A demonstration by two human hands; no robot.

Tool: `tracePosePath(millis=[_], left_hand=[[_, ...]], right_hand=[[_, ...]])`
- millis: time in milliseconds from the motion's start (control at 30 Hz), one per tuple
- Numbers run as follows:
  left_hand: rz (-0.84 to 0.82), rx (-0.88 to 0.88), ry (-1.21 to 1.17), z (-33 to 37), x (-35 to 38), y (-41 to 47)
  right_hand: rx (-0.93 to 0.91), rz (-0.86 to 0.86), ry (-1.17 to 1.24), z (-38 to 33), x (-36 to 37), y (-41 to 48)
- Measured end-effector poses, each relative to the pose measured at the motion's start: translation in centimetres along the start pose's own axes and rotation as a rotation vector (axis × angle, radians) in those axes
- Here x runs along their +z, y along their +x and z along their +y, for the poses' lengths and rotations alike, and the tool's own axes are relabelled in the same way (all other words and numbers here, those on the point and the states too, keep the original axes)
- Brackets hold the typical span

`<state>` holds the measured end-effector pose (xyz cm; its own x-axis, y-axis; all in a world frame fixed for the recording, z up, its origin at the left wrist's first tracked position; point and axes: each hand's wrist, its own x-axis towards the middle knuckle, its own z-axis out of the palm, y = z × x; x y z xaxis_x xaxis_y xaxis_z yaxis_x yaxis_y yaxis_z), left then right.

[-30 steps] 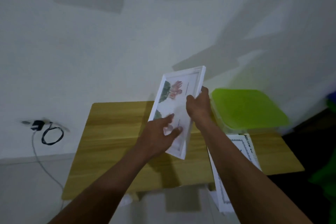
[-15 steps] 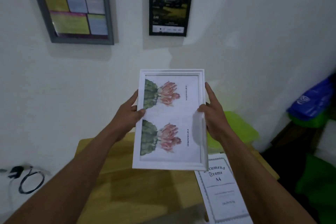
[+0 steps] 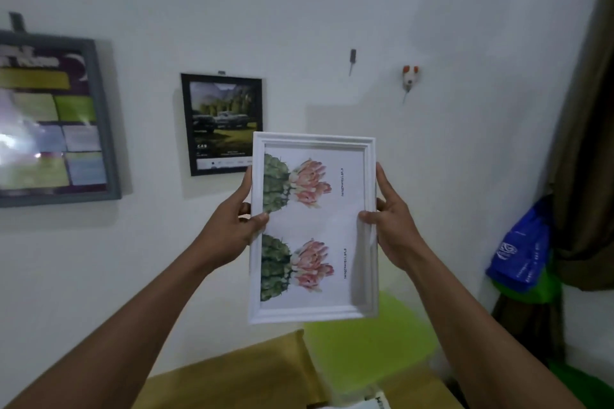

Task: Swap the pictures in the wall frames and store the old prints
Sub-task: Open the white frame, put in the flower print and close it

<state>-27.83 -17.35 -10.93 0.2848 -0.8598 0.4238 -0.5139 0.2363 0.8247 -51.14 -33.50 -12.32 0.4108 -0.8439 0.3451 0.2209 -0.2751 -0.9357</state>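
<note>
The fingers of the left hand run up behind the left edge of a white moulded picture frame. The thumb is folded over onto the frame's front, so the edge is pinched between thumb and fingers. The fingers of the right hand lie fairly straight along the right edge. That thumb also presses on the front, gripping the frame from the other side.

The white moulded picture frame is upright in portrait position, held in the air in front of the white wall and above the far end of a light wooden bench. Inside it is a paper print of two green cacti with pink flowers, one above the other, both lying sideways.

On the wall to the left hangs a black frame with a landscape picture; the white frame's upper left corner overlaps it in this view. Further left hangs a larger grey frame with coloured panels. Above and to the right of the held frame are a small dark hook and a small orange-and-white wall hook.

A box with a lime-green lid sits on the bench below the frame. At the right, a blue bag hangs beside a brown curtain.
</note>
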Motion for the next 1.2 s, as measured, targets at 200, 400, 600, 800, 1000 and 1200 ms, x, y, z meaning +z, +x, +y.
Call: tracePosePath(millis=[200,400,600,800,1000,1200], left_hand=[[0.036,0.050,0.109,3.7,5.0,9.6],[0.167,0.080,0.171,5.1,8.8,18.4],[0.248,0.101,0.255,6.8,10.2,25.3],[0.303,0.100,0.270,7.4,10.0,30.5],[0.321,0.080,0.301,6.7,10.5,33.2],[0.348,0.073,0.305,5.9,10.9,34.0]], right_hand=[[-0.136,-0.078,-0.089,-2.3,-7.6,9.9],[-0.212,-0.183,-0.200,-3.9,-12.9,19.4],[-0.290,-0.171,-0.199,-5.1,-14.1,27.5],[-0.347,-0.204,-0.189,-5.9,-13.8,33.9],[-0.341,-0.197,-0.212,-4.8,-13.2,37.3],[-0.384,-0.190,-0.251,-4.1,-13.1,38.3]])
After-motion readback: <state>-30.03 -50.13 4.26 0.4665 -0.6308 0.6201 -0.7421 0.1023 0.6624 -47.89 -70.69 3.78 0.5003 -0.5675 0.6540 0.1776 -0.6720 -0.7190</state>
